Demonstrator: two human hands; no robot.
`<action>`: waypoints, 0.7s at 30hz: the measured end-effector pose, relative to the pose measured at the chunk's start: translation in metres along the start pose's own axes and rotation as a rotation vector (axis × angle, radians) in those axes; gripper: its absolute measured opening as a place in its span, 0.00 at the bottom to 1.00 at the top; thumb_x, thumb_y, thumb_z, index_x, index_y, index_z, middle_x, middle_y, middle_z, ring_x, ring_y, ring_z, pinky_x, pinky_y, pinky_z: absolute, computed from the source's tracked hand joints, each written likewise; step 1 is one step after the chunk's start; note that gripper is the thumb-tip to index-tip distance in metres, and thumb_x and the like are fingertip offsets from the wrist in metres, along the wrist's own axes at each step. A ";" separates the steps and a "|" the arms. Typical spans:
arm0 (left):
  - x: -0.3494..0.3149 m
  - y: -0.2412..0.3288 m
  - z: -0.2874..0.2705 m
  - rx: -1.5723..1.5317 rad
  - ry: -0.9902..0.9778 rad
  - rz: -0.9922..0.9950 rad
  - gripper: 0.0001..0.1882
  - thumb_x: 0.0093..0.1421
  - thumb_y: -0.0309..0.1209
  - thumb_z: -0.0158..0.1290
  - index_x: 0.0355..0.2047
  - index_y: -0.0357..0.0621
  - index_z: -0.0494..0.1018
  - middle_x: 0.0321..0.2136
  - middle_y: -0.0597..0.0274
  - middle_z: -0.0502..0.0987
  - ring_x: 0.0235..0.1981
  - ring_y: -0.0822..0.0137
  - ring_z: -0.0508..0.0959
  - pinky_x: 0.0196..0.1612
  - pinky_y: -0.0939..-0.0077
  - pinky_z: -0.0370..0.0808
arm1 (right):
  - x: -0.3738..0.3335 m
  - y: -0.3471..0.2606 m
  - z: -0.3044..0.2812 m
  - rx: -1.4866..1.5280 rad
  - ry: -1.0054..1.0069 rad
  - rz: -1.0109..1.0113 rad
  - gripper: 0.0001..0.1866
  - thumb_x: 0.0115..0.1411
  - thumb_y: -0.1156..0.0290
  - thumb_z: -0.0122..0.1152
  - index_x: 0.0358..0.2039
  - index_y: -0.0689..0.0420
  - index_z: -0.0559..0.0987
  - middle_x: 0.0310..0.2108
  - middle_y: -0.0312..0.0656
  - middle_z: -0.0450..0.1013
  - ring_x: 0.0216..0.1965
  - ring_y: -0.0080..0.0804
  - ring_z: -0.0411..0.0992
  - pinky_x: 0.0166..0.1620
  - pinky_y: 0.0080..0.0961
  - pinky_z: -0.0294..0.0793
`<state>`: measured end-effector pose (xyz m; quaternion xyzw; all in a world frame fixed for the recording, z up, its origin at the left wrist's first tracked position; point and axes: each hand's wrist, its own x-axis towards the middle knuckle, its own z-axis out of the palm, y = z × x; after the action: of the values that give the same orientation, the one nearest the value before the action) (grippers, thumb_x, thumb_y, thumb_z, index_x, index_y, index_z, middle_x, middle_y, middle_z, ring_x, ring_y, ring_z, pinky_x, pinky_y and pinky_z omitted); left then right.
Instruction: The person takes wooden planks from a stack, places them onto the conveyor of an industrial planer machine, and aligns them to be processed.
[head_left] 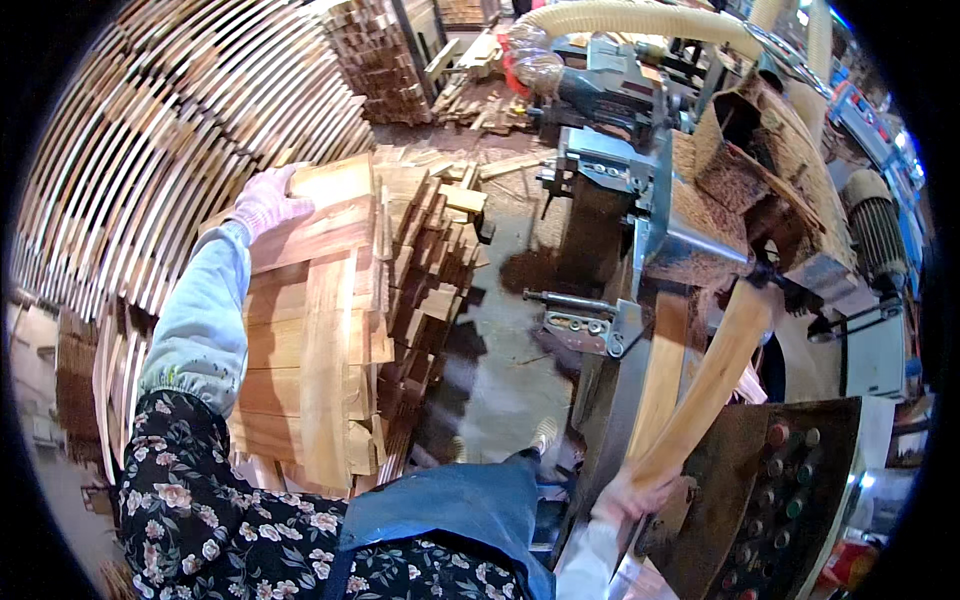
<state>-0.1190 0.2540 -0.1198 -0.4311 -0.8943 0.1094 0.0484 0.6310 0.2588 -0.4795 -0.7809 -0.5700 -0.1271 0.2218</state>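
My left hand point(268, 203), in a pale pinkish glove, is stretched out over the far end of a stack of wooden boards point(328, 330). Its fingers are apart and lie on a light board point(338, 182) on top. At the lower right, my right hand point(640, 492) is closed round the near end of a long wooden board point(715, 375). That board slants up and away to the woodworking machine point(690, 215), where its far end meets dark metal parts. Beside it, a second board point(660, 365) lies along the machine's bed. The right fingers are partly blurred.
Tall rows of stacked slats point(190, 130) fill the far left. A heap of offcuts point(430, 270) borders the stack. Right of my right hand stands a dark control panel point(775, 500) with several buttons. A ribbed hose point(640, 20) crosses the top, and a motor point(875, 225) sits far right.
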 end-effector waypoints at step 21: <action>-0.077 -0.060 0.052 0.011 0.026 0.219 0.69 0.40 0.40 0.78 0.79 0.47 0.49 0.61 0.43 0.72 0.62 0.42 0.74 0.67 0.52 0.71 | -0.215 0.127 -0.161 -0.189 -0.413 -0.089 0.51 0.59 0.41 0.68 0.76 0.53 0.61 0.66 0.61 0.66 0.68 0.65 0.64 0.73 0.61 0.59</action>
<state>-0.1258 0.1501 -0.1554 -0.5273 -0.8406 0.1132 0.0503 0.6913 -0.0315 -0.4619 -0.7816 -0.6228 -0.0271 0.0207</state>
